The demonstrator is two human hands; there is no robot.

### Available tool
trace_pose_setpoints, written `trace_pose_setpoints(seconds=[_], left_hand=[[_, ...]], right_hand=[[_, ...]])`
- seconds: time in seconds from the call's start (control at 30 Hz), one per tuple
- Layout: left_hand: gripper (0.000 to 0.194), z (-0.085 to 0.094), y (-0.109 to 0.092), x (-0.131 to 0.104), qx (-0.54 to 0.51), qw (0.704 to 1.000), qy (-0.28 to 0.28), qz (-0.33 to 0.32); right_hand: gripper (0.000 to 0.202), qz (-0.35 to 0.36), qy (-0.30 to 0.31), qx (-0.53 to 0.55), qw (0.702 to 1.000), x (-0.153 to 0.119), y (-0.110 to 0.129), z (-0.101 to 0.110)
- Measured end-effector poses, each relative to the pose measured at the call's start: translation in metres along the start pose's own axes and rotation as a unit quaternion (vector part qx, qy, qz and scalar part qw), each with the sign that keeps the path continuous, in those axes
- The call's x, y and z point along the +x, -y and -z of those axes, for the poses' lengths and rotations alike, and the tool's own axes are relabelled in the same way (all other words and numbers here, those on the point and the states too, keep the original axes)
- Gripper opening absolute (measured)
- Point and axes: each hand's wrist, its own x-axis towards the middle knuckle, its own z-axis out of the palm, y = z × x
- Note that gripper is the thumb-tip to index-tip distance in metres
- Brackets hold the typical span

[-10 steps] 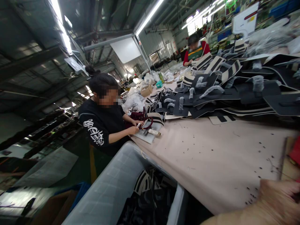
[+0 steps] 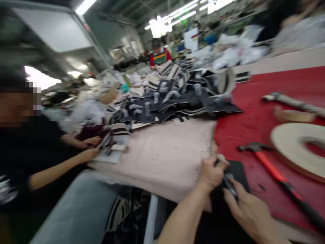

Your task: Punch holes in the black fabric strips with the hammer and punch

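Near the lower right of the head view, my left hand [image 2: 213,173] has its fingers closed at the upper edge of a dark panel [image 2: 238,169]; a small pale item shows at its fingertips. My right hand [image 2: 250,206] is just right of it, thumb and fingers closed round a shiny, greyish tool [image 2: 230,185] that is blurred. The dark panel lies partly on the red tabletop [image 2: 259,125]. A hammer [image 2: 271,166] with a red and black handle rests to the right of my hands.
A large pale tape roll [image 2: 286,139] lies at the right. Black and striped pieces [image 2: 167,98] are heaped behind the pinkish table cover [image 2: 162,156]. At the left, a person in black [image 2: 38,142] works. A grey bin [image 2: 76,206] holds dark pieces below.
The view has swung right, bringing the red tabletop, hammer and tape roll into sight. My right hand and the dark panel now show, and my left hand appears nearer the middle.
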Motion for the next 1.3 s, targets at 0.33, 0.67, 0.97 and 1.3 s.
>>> trace_pose_setpoints(seconds=[0.33, 0.67, 0.97, 1.3], left_hand=[[0.027, 0.003, 0.020, 0.023, -0.103, 0.994, -0.014, -0.024], [0.023, -0.001, 0.015, 0.018, 0.003, 0.999, 0.010, -0.051], [0.021, -0.003, 0.015, 0.017, 0.089, 0.992, 0.007, -0.088], [0.013, -0.008, 0.024, 0.011, 0.218, 0.940, 0.001, -0.261]], right_hand=[[0.049, -0.041, 0.066, 0.004, 0.997, -0.002, -0.003, 0.011], [0.043, -0.044, 0.071, 0.020, 0.996, -0.001, -0.009, 0.014], [0.047, -0.052, 0.088, 0.017, 0.995, -0.003, -0.005, 0.012], [0.027, -0.091, -0.030, -0.072, 0.993, 0.012, -0.068, 0.082]])
